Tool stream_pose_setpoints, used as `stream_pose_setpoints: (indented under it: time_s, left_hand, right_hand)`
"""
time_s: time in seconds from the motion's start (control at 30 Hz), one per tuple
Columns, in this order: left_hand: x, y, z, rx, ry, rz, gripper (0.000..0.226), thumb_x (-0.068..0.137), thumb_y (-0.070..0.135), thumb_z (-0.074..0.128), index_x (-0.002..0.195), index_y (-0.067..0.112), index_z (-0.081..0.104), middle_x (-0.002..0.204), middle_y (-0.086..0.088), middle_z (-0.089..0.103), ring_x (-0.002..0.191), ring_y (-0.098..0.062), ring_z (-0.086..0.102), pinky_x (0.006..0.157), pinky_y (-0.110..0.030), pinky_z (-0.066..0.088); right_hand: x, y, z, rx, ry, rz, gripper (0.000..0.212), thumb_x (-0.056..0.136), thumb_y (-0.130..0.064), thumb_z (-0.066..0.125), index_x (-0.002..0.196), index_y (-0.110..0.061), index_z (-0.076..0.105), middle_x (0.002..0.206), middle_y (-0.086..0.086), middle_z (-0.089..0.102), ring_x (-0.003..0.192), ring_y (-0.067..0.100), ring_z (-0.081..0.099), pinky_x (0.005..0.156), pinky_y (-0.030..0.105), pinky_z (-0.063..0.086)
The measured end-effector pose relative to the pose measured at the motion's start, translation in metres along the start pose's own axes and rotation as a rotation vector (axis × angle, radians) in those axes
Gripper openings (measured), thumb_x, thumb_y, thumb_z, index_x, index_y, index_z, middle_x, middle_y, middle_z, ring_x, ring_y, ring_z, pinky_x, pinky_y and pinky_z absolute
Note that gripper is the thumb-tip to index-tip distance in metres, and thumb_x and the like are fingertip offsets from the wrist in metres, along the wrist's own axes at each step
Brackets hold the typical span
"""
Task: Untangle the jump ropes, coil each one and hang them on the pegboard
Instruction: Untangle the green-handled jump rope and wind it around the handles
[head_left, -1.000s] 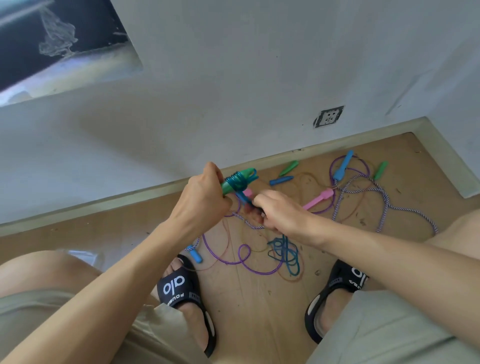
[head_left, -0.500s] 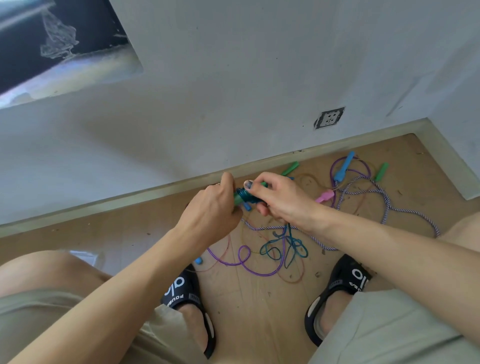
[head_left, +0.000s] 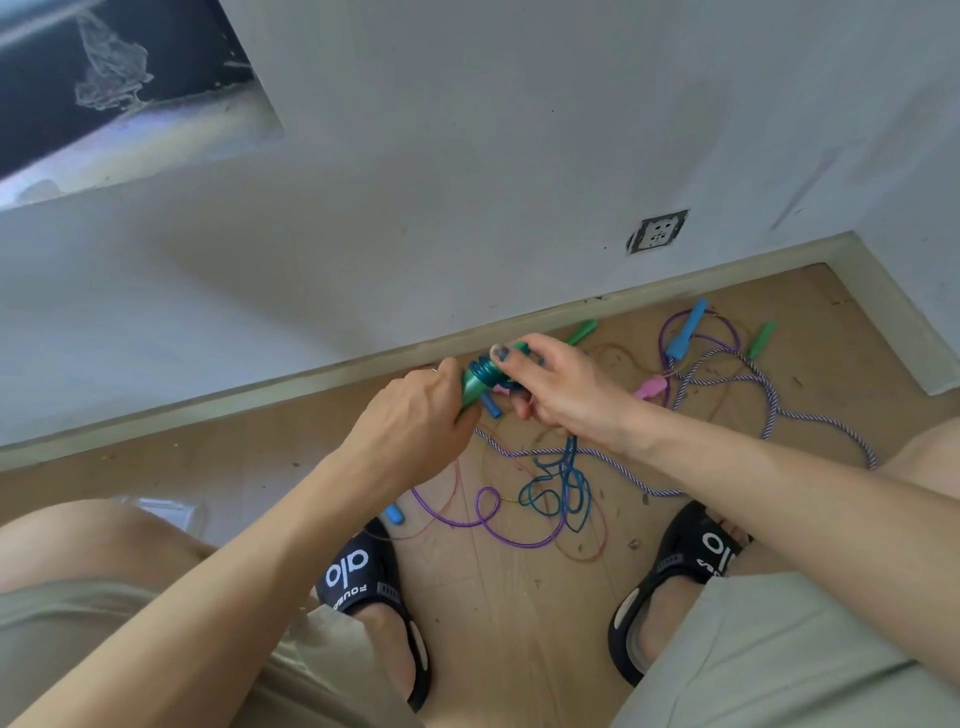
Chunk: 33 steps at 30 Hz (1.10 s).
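My left hand (head_left: 415, 421) grips a green jump-rope handle (head_left: 475, 387) with teal cord wound round its upper end. My right hand (head_left: 558, 387) holds the teal cord at that winding, thumb on top of the coil. The loose teal cord (head_left: 558, 486) hangs from my right hand to a tangle on the floor. A blue handle (head_left: 491, 405) pokes out below the two hands. On the floor lie a purple cord (head_left: 488, 525), a purple-white braided rope (head_left: 769, 395), a pink handle (head_left: 649, 387), a blue handle (head_left: 685, 330) and green handles (head_left: 582, 332) (head_left: 761, 340).
I crouch on a wooden floor (head_left: 519, 623) by a white wall with a socket (head_left: 657, 231). My black sandals (head_left: 363, 571) (head_left: 685, 561) flank the tangle. Another blue handle (head_left: 395, 514) lies by the left sandal. A dark opening (head_left: 104, 78) is at the upper left.
My right hand rose from below the handle to its top, carrying the teal cord round it. More cord sits on the handle and the floor loop has shifted. Both hands moved slightly up.
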<state>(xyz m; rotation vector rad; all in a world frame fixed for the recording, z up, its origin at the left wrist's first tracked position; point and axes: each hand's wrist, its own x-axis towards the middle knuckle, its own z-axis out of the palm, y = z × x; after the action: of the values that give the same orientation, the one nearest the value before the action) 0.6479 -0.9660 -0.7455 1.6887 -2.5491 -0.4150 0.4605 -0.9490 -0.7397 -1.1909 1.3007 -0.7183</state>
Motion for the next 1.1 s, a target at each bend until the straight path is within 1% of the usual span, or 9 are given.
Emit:
stream_pose_setpoints:
  time_s: [0.1,0.23,0.37,0.43,0.53,0.6,0.8,0.93,1.1]
  left_hand:
    - [0.005,-0.001,-0.004,-0.056,0.011,-0.072,0.022,0.094,0.036,0.045,0.09,0.014,0.047,0.075,-0.006,0.056,0.067,-0.032,0.057,0.058,-0.039,0.047]
    - [0.004,-0.001,0.003,0.021,-0.022,-0.109,0.022,0.097,0.032,0.045,0.09,0.011,0.045,0.075,-0.005,0.052,0.067,-0.032,0.057,0.057,-0.037,0.044]
    - [0.008,-0.012,0.006,0.067,-0.012,-0.16,0.02,0.098,0.029,0.045,0.09,0.011,0.045,0.074,-0.005,0.054,0.063,-0.028,0.054,0.054,-0.035,0.042]
    - [0.005,-0.009,0.008,0.137,-0.037,-0.152,0.018,0.099,0.028,0.046,0.092,0.012,0.043,0.071,-0.002,0.05,0.06,-0.027,0.053,0.053,-0.033,0.039]
    - [-0.001,-0.001,0.012,0.288,-0.066,-0.072,0.015,0.099,0.026,0.045,0.093,0.013,0.039,0.074,-0.003,0.053,0.065,-0.031,0.059,0.053,-0.032,0.035]
    - [-0.005,0.003,0.013,0.356,-0.073,0.001,0.01,0.099,0.023,0.043,0.098,0.013,0.044,0.08,-0.002,0.059,0.066,-0.028,0.062,0.053,-0.032,0.035]
    - [-0.021,0.027,0.011,0.398,-0.119,0.265,0.01,0.1,0.021,0.037,0.104,0.013,0.041,0.072,0.002,0.039,0.057,-0.025,0.047,0.052,-0.032,0.034]
    - [-0.03,0.033,-0.002,0.281,-0.009,0.433,0.023,0.089,0.024,0.059,0.086,0.016,0.037,0.06,0.003,0.036,0.042,-0.023,0.032,0.04,-0.032,0.03]
    - [-0.025,0.017,-0.011,0.268,0.041,0.473,0.021,0.084,0.026,0.064,0.096,0.011,0.055,0.063,0.0,0.051,0.04,-0.026,0.048,0.035,-0.031,0.038]
  right_hand:
    - [-0.003,0.002,0.007,-0.027,-0.014,0.052,0.042,0.101,-0.054,0.038,0.111,-0.017,0.054,0.064,-0.003,0.058,0.041,0.006,0.038,0.043,0.023,0.031]
    - [-0.005,0.006,0.017,-0.397,0.031,-0.046,0.028,0.104,-0.032,0.042,0.081,-0.018,0.052,0.064,-0.003,0.064,0.057,0.013,0.055,0.064,0.031,0.044]
    - [-0.01,0.009,0.021,-0.475,-0.029,-0.114,0.033,0.102,-0.028,0.041,0.076,-0.015,0.057,0.062,-0.002,0.06,0.075,0.023,0.065,0.078,0.044,0.052]
    - [-0.008,0.004,0.018,-0.486,-0.017,-0.167,0.036,0.101,-0.032,0.044,0.072,-0.017,0.058,0.055,-0.007,0.052,0.068,0.016,0.061,0.073,0.038,0.051]
    - [-0.008,-0.007,0.013,-0.564,-0.005,-0.264,0.04,0.101,-0.035,0.049,0.067,-0.014,0.049,0.053,-0.007,0.04,0.052,0.01,0.036,0.055,0.033,0.031]
    - [-0.007,-0.013,0.005,-0.593,0.017,-0.334,0.04,0.099,-0.038,0.051,0.066,-0.017,0.047,0.053,-0.005,0.041,0.052,0.011,0.036,0.053,0.034,0.03]
    - [0.006,-0.013,-0.01,-0.752,0.012,-0.448,0.042,0.096,-0.049,0.049,0.066,-0.02,0.053,0.052,-0.004,0.046,0.052,0.012,0.042,0.051,0.031,0.032]
    - [0.011,-0.011,-0.018,-0.747,-0.088,-0.298,0.057,0.097,-0.054,0.048,0.059,-0.012,0.046,0.056,0.004,0.046,0.051,0.01,0.036,0.049,0.023,0.027]
    - [0.008,-0.014,-0.024,-0.749,-0.122,-0.152,0.071,0.092,-0.068,0.046,0.063,-0.004,0.054,0.051,0.001,0.038,0.046,0.013,0.032,0.048,0.026,0.026]
